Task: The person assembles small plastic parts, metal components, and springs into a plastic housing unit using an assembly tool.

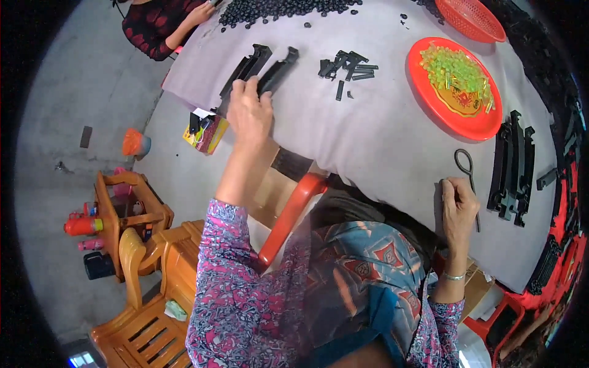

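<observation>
My left hand [250, 113] reaches over the left edge of the table, its thumb and fingers closed round the near end of a black plastic strip [281, 69]. Just left of it lie more black plastic strips [253, 61], partly covered by my fingers. My right hand [460, 205] rests on the cloth near the front edge, fingers curled; whatever may be inside is hidden. Beside it lies a thin dark metal tool with a looped end [464, 161], its shaft running past the hand. Small black plastic pieces [351, 64] lie in a loose pile further back.
A red plate [423, 101] holds pale green pieces, with a red basket [472, 21] behind. Long black strips [512, 168] lie at right. Many small black parts [276, 9] cover the far side, near another person's hand [199, 13]. A wooden chair [147, 306] stands left.
</observation>
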{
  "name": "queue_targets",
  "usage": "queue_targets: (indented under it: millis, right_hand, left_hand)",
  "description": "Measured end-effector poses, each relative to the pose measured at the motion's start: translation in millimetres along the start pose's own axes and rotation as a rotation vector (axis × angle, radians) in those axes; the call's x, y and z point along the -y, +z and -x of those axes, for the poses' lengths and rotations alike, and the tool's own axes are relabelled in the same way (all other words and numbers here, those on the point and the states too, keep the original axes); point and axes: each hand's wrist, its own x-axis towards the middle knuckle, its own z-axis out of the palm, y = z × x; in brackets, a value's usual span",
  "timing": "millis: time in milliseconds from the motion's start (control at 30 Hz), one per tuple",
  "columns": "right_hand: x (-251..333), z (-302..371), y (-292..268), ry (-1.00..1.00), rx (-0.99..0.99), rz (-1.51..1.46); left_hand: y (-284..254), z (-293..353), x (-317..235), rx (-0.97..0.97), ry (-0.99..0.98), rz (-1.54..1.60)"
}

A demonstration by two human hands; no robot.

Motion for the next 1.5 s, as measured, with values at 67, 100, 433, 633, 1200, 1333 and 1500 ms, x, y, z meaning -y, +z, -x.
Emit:
queue_targets:
  millis: [67,100,433,633,1200,1333,1500]
  right_hand:
    - [0.7,0.0,0.2,0.013,0.006,0.008]
    - [0.7,0.3,0.3,0.026,0.007,0.001]
    - [0.1,-0.2,-0.3,0.034,0.021,0.007]
    - [-2.5,0.4,1.1,0.023,0.026,-0.014]
    - [-0.4,-0.7,2.9,0.035,-0.007,-0.030]
    - [1.1,-0.6,3.6,0.054,0.008,-0.024]
    - [-3.8,0.7,4.6,0.015,-0.031,-0.048]
  left_hand:
    - [9.0,-4.5,18.1,-0.056,0.048,-0.048]
    - [11.8,-6.6,23.9,-0.058,0.054,-0.059]
    - [24.9,-9.9,37.3,-0.058,0.019,-0.163]
    - [26.5,-9.6,37.5,-0.107,0.028,-0.194]
    - [7.6,-2.5,-17.7,-0.135,0.114,0.021]
    - [-2.7,33.5,-70.6,-0.053,0.294,0.466]
    - [-8.9,88.9,-131.5,0.177,0.425,0.843]
